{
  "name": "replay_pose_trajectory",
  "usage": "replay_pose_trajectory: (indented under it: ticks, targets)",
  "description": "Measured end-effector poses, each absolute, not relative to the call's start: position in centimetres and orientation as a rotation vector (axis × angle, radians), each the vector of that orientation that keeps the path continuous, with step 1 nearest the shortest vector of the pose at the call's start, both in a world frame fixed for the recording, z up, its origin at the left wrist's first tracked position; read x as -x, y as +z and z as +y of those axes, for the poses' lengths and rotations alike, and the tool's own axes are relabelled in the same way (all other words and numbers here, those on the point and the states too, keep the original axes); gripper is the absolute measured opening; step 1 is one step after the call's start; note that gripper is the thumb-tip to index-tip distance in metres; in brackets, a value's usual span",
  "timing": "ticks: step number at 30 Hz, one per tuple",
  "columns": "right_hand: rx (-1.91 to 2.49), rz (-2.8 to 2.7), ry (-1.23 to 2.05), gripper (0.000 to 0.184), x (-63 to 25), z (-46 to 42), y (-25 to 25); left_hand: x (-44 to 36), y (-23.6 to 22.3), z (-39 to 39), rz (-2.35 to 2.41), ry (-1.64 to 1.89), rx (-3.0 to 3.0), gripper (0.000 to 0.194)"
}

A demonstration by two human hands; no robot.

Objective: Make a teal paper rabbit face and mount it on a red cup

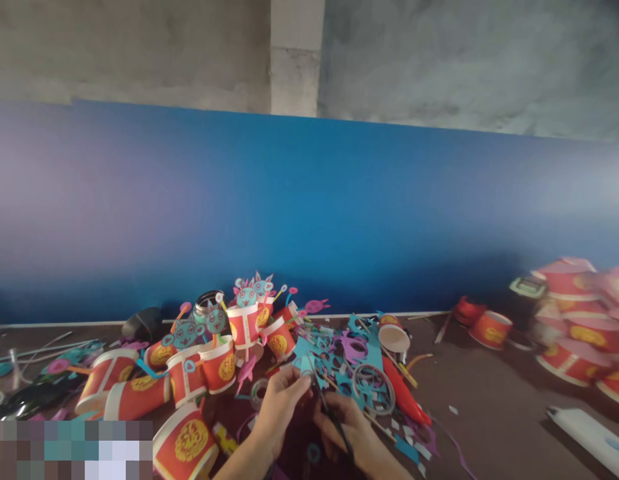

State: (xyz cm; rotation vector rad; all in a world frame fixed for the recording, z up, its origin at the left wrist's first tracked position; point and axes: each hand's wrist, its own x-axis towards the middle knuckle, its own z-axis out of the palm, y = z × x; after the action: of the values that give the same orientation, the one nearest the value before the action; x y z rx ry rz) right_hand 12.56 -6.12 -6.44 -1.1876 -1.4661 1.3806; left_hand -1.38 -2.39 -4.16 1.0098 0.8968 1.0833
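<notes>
Well, we have our left hand (280, 399) closed in a pinch, thumb against bent fingers, with a small piece of light-blue paper (306, 365) held at the tips. Our right hand (343, 419) is curled around the dark handles of the scissors (332, 419); how far apart its fingers sit in the loops, we cannot tell.

The scissors lie in front of us, low and near the middle of the view, their blades pointing away from us and slightly left, up to the blue paper. Their long axis slants from the far left end down to the near right end. Whether the blades are parted is too small to tell.

Both our forearms reach in from the near edge and converge, the left angled rightward, the right angled leftward, so that our hands are close together above the dark table (469, 407).

To the left of our hands we see red paper cups (186, 433), several with paper animal faces (246, 297). Just beyond and to the right are blue paper scraps (342, 380) and a clear ring (373, 389), with a long red object (403, 393) beside them. Farther right are blurred stacked cups (576, 327) and a white device (592, 437).
</notes>
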Motion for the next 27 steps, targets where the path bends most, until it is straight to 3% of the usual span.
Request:
replay_pose_trajectory:
  ticks: [27]
  targets:
    - [1.157, -1.436, 1.38, 0.044, -12.56, -6.11, -6.63, 1.42, -4.35, -2.3, 0.923, 1.056, -1.047, 0.032]
